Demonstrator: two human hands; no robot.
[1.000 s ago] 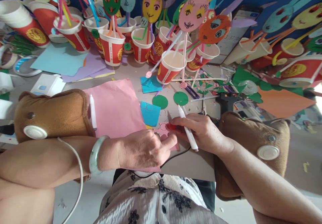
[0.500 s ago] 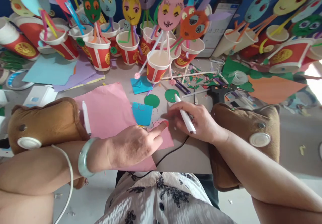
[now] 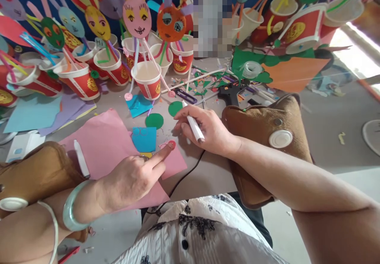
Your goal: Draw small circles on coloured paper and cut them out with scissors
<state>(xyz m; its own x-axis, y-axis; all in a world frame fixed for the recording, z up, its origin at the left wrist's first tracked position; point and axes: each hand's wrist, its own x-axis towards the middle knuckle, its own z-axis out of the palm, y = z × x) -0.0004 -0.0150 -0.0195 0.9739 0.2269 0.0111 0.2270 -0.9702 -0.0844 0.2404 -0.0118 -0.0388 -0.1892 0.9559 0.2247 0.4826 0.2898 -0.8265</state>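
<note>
My right hand (image 3: 213, 133) is closed round a white marker (image 3: 194, 127), its brown end pointing back toward me. The marker's far end reaches over a green paper circle (image 3: 174, 108), and whether it touches cannot be told. My left hand (image 3: 127, 183) rests over the pink paper with its index finger stretched out. That fingertip lies at a small red circle (image 3: 171, 144) on a small pink piece of paper (image 3: 175, 164) with drawn outlines. Beside it are a blue paper square (image 3: 145, 141) with drawn circles and another green circle (image 3: 154, 120).
A large pink sheet (image 3: 101, 133) bears a second white marker (image 3: 80, 159). Red paper cups (image 3: 147, 88) with paper-faced figures line the back. A black glue gun (image 3: 230, 94) lies among scraps. Brown cushions (image 3: 267, 137) flank my arms, and a black cable (image 3: 187, 173) crosses the table.
My view has turned to the right, so the tabletop things appear farther left. Both hands keep nearly the same place over the papers, and the marker stays in my right hand.
</note>
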